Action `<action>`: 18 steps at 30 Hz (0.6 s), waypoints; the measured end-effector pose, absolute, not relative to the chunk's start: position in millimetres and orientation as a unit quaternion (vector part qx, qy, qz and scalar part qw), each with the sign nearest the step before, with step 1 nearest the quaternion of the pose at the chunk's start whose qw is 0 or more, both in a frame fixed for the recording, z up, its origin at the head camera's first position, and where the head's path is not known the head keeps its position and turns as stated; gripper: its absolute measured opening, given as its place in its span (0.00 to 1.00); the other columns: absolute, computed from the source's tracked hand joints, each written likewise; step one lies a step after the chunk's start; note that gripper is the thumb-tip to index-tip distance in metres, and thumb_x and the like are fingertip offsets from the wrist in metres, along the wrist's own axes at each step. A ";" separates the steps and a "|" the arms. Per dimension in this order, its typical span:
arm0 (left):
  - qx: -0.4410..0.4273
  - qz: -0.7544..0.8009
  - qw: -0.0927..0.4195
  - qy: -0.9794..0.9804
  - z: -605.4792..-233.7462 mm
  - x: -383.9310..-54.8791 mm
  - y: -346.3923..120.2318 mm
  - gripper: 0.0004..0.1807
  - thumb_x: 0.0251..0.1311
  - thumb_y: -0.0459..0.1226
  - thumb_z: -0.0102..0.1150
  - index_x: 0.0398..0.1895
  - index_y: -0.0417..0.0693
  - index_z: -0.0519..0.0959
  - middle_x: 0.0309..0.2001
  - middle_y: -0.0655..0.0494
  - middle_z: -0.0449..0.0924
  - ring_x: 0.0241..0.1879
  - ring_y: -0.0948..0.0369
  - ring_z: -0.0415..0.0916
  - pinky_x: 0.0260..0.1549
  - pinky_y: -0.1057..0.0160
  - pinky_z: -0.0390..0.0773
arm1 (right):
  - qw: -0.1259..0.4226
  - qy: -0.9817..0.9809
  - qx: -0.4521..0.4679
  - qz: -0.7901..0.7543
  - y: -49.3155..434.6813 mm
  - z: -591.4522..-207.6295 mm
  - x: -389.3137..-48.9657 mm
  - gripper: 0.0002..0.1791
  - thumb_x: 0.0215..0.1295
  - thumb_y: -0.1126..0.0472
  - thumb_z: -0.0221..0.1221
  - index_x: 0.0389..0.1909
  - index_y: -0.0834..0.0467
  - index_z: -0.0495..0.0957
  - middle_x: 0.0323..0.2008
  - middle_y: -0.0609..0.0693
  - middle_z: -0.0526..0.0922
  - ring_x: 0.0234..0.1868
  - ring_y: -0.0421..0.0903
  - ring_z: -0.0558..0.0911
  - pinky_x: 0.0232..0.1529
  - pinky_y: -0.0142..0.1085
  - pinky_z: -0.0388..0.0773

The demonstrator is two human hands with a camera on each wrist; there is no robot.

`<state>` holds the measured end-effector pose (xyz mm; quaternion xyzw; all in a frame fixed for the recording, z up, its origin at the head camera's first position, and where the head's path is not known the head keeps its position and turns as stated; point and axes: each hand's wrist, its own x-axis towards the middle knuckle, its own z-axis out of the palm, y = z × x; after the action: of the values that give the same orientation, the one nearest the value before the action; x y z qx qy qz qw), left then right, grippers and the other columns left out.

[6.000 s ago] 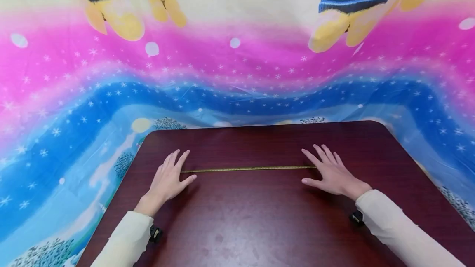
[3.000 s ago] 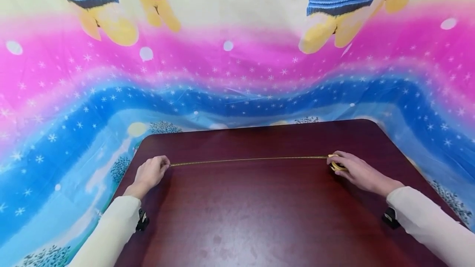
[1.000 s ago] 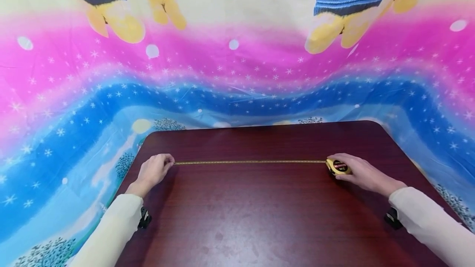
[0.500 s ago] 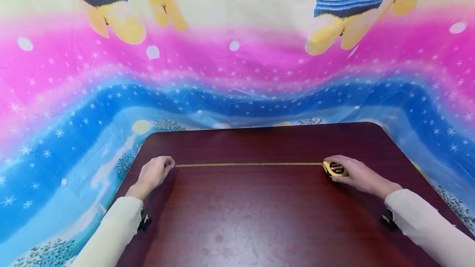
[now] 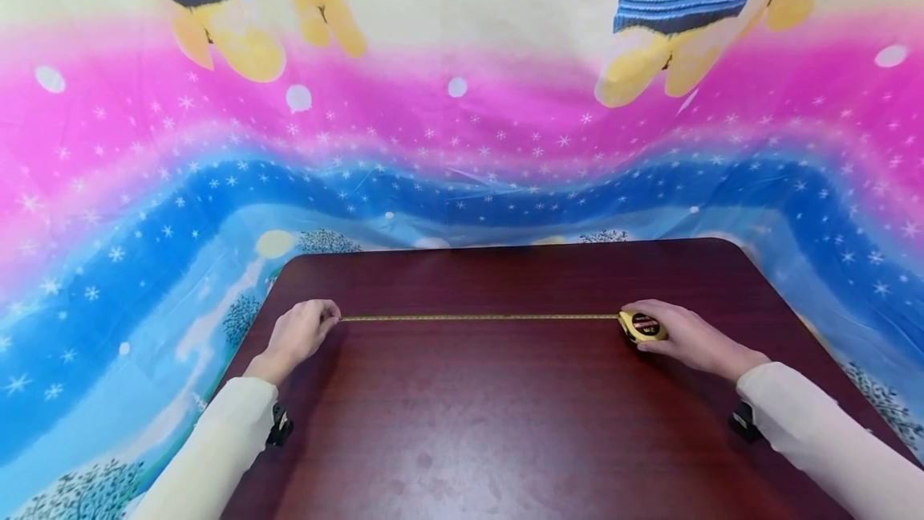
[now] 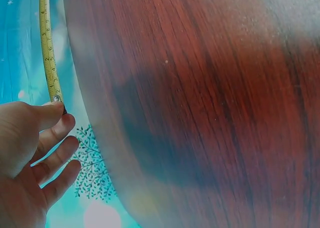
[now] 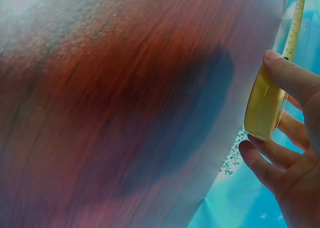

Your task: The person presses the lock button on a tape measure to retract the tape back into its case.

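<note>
A tape measure has a yellow case (image 5: 642,327) and a yellow blade (image 5: 476,317) drawn out straight between my hands, above the table. My left hand (image 5: 297,335) pinches the hooked end of the blade between thumb and forefinger; the other fingers are loosely bent in the left wrist view. With my right hand (image 5: 696,337) I grip the case, thumb near the blade's mouth (image 7: 284,70). Several printed numbers show on the blade (image 6: 49,53) near the left thumb. The right palm hides part of the case in the head view.
Below both hands is a dark red-brown wooden table (image 5: 462,408) with rounded far corners. Around it hangs a printed cloth (image 5: 462,183) in blue, pink and cream, close to the table's back and side edges. Black cameras are strapped at both wrists.
Six seconds ago both hands were spread, the tape between them; later they held its end and case. Since a second ago the right hand and case have come slightly left, shortening the drawn-out blade.
</note>
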<state>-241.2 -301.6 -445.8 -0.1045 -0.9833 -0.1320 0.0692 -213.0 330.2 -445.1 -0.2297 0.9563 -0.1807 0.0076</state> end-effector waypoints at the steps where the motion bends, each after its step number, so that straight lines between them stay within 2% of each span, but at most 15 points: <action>1: -0.105 -0.133 0.068 -0.983 -445.9 -241.2 -301.0 0.05 0.69 0.35 0.61 0.39 0.47 0.86 0.36 0.52 0.87 0.29 0.60 0.78 0.33 0.51 0.80 | 0.010 0.956 -0.230 -0.182 329.5 -444.8 -213.4 0.34 0.61 0.60 0.70 0.69 0.57 0.71 0.63 0.60 0.78 0.62 0.60 0.77 0.59 0.58 0.76; 9: -0.110 -0.140 0.069 -0.981 -442.1 -242.9 -296.4 0.06 0.69 0.35 0.60 0.40 0.47 0.86 0.37 0.52 0.87 0.30 0.59 0.79 0.34 0.51 0.81 | 0.007 0.956 -0.226 -0.187 324.2 -439.6 -219.3 0.35 0.60 0.59 0.71 0.68 0.57 0.72 0.63 0.59 0.78 0.61 0.59 0.77 0.59 0.58 0.76; 18: -0.117 -0.145 0.077 -0.979 -444.1 -233.0 -297.4 0.05 0.68 0.33 0.61 0.40 0.48 0.86 0.38 0.53 0.87 0.31 0.60 0.80 0.34 0.51 0.82 | 0.009 0.957 -0.218 -0.191 318.4 -445.6 -210.7 0.35 0.59 0.58 0.72 0.67 0.56 0.73 0.63 0.58 0.78 0.61 0.58 0.78 0.58 0.56 0.78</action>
<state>-233.0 -297.4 -444.1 -0.1168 -0.9794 -0.1452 0.0772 -210.7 318.4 -445.6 -0.2178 0.9570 -0.1912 0.0092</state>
